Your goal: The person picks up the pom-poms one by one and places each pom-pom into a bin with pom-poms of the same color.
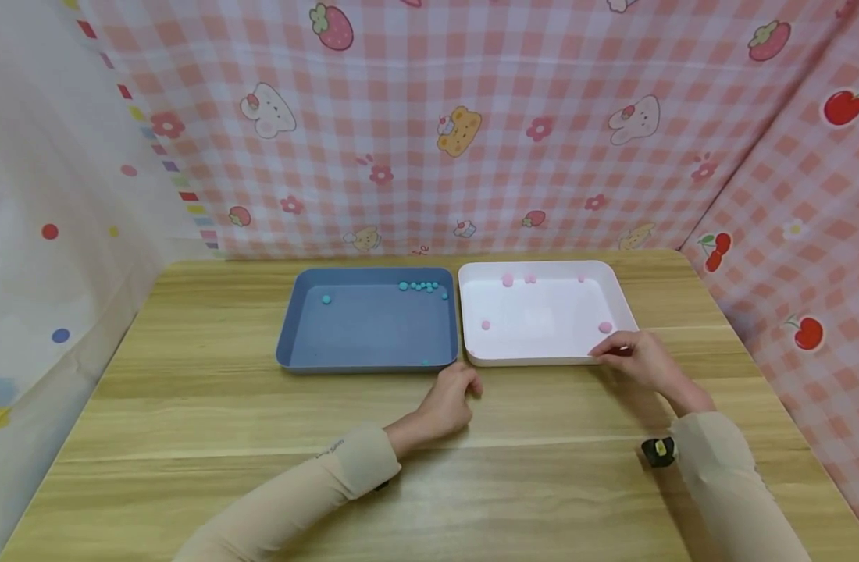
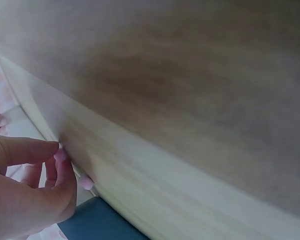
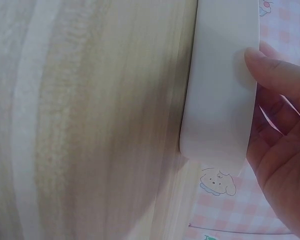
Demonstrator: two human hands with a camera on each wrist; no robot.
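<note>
My right hand (image 1: 640, 361) pinches the front wall of the white tray (image 1: 535, 361) near its right corner. In the right wrist view the thumb presses the outer face, with the fingers behind the rim. Several pink beads (image 1: 507, 280) lie scattered in that tray. My left hand (image 1: 447, 402) is at the near right corner of the blue-grey tray (image 1: 366, 368), fingers curled. The left wrist view shows its thumb and a fingertip meeting on a small pink bead (image 2: 61, 154). Another small pink thing (image 2: 86, 182) shows just past the fingers. The blue-grey tray holds several teal beads (image 1: 326, 300).
Both trays stand side by side at the back of the wooden table (image 1: 514, 484), a narrow gap between them. A pink checked cloth (image 1: 401, 195) hangs behind and to the right, a white one (image 1: 50, 297) to the left. A dark wrist device (image 1: 658, 452) shows at the right sleeve.
</note>
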